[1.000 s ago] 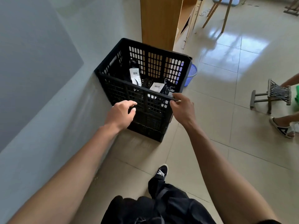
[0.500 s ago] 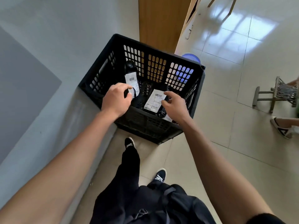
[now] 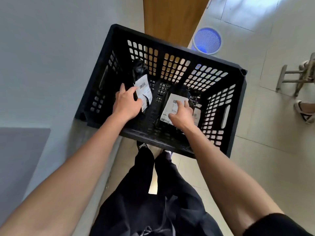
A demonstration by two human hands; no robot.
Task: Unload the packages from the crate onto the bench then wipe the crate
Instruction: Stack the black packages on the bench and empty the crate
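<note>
Both hands reach into the black crate (image 3: 235, 106), which sits on the floor against the wall. The left hand (image 3: 127, 103) curls its fingers round a black package (image 3: 140, 72) with a white label, standing at the crate's left. The right hand (image 3: 181, 114) lies on a second labelled package (image 3: 172, 103) at the bottom, fingers bent over it. A blue bin (image 3: 207, 40) stands behind.

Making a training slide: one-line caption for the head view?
Both hands reach into the black crate: left hand and right hand each on a labelled black package.
</note>
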